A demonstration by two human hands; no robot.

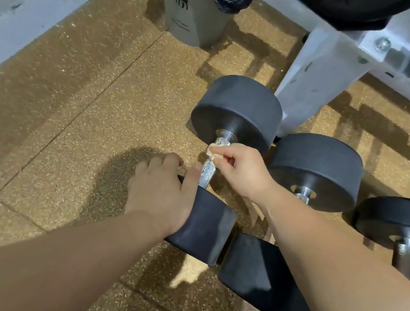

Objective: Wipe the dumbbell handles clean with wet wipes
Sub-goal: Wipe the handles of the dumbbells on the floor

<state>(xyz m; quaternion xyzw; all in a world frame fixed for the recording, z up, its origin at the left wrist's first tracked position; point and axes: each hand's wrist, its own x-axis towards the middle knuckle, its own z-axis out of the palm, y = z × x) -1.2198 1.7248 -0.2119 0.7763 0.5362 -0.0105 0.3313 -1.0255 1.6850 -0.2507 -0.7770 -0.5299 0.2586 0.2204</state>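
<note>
Wipe [213, 151] pinched in right hand [242, 171], on handle [207, 172]

Three black round-headed dumbbells are lying side by side on the floor. The leftmost dumbbell [236, 111] is showing a knurled silver handle [207, 173]. A small crumpled white wipe [212, 151] is sitting against the handle's upper end, just below the far head. The middle dumbbell [316, 169] and right dumbbell [405, 226] are lying just beside it.

Left hand [162, 191] flat, right hand [239, 169] seemingly pinched.
</note>
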